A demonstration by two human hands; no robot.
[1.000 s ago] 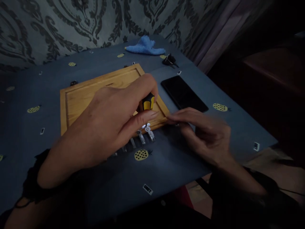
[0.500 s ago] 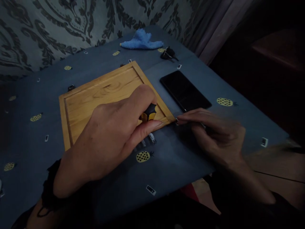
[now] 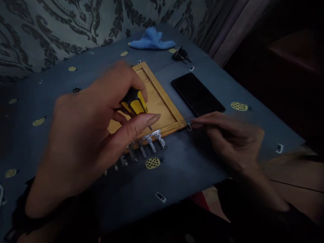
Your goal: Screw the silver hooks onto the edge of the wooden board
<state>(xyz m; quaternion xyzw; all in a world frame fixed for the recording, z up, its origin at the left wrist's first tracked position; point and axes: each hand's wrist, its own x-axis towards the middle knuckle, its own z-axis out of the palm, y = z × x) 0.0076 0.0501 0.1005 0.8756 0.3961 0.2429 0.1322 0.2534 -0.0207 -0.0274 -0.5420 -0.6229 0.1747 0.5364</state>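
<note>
My left hand (image 3: 88, 135) is closed round a yellow and black screwdriver handle (image 3: 134, 101), held above a framed wooden board (image 3: 162, 101) that lies on a dark blue patterned tablecloth (image 3: 197, 158). Along the board's near edge runs a row of several small metal hooks (image 3: 149, 141). My right hand (image 3: 227, 138) rests on the cloth just right of the board's near right corner, fingertips pinched on a small object I cannot make out.
A black phone (image 3: 197, 94) lies right of the board. At the far edge sit a blue cloth (image 3: 152, 40) and a small black object (image 3: 180, 55). The table's right edge drops to a dark floor (image 3: 291, 67). A patterned wall (image 3: 63, 30) stands behind.
My left hand has lifted the screwdriver up and to the left, away from the hooks, which now show. My right hand has barely moved at the board's corner.
</note>
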